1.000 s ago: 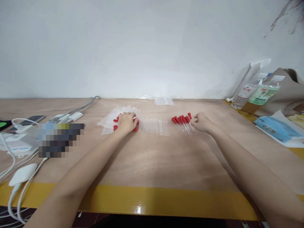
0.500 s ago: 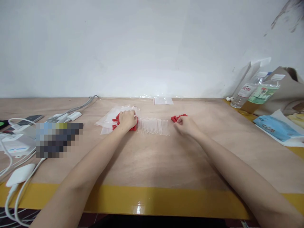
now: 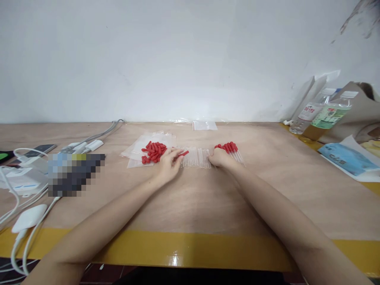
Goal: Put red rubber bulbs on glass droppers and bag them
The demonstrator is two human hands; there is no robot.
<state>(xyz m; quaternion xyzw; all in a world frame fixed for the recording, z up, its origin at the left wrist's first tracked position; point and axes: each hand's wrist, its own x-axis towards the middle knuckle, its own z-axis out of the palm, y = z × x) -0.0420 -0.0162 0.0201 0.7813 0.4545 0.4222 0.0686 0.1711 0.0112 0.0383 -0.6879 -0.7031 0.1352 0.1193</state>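
In the head view my left hand pinches one red rubber dropper bulb above the left part of a row of clear thin tubes. Behind that hand, a loose pile of red bulbs lies on clear plastic bags. At the row's right end, the fingers of my right hand are closed around the end of a tube, which they mostly hide. Just beyond this hand, several tubes with red bulbs fitted lie side by side.
Chargers, white cables and a phone crowd the left side. Two bottles, a paper bag and a blue tissue pack stand or lie at the right. One small bag lies by the wall.
My left hand has moved right from the pile with a red bulb in its fingers. My right hand has shifted left from the fitted tubes to the row's right end.
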